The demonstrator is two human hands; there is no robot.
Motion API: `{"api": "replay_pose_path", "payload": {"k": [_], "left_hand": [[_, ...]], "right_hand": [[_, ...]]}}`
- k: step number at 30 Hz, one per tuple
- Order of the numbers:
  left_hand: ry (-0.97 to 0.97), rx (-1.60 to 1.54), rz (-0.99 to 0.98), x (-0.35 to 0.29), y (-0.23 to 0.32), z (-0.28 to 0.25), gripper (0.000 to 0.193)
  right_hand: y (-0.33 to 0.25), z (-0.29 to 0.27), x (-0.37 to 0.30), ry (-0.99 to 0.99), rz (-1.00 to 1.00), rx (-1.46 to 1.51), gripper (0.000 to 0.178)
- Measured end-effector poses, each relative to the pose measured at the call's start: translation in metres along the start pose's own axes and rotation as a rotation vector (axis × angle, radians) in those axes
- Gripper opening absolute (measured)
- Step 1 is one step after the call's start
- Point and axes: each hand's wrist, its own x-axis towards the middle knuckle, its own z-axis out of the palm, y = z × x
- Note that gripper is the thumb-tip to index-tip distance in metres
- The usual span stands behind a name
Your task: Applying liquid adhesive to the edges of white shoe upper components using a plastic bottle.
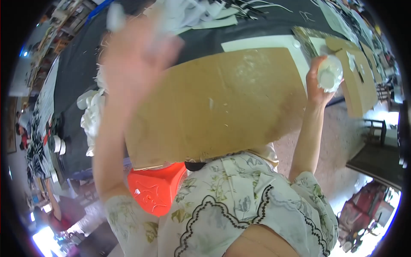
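Note:
My right hand [316, 88] is wrapped round a translucent bottle [330, 73] with white stuff in and on it, held up past the right edge of a brown cardboard sheet [205, 109]. The sheet lies in front of me, with a shiny wet-looking patch and small white bits on it. My left hand [139, 51] is raised over the far left corner of the sheet and smeared by motion. Whitish blurs show at its fingertips; I cannot make out what they are. Beyond it, a heap of white strips [201, 17] lies on the dark table cover [75, 73].
White bunched pieces [92, 122] lie left of the cardboard, with white rolls [59, 144] farther left. A red plastic stool [152, 192] stands below the sheet's near left edge. An open cardboard box [355, 85] is at right. Another person [58, 214] is at lower left.

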Motion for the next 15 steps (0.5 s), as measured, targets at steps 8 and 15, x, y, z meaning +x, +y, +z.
{"api": "replay_pose_path", "payload": {"k": [8,15], "left_hand": [[-0.66,-0.733,0.166,-0.135,0.075,0.053,0.053],[-0.373,-0.411,-0.351,-0.104,0.058,0.124,0.053]], "right_hand": [[-0.014,0.028,-0.019,0.005,-0.114,-0.505,0.081],[0.066,0.035,-0.013,0.193,-0.034,-0.813,0.076]]}}
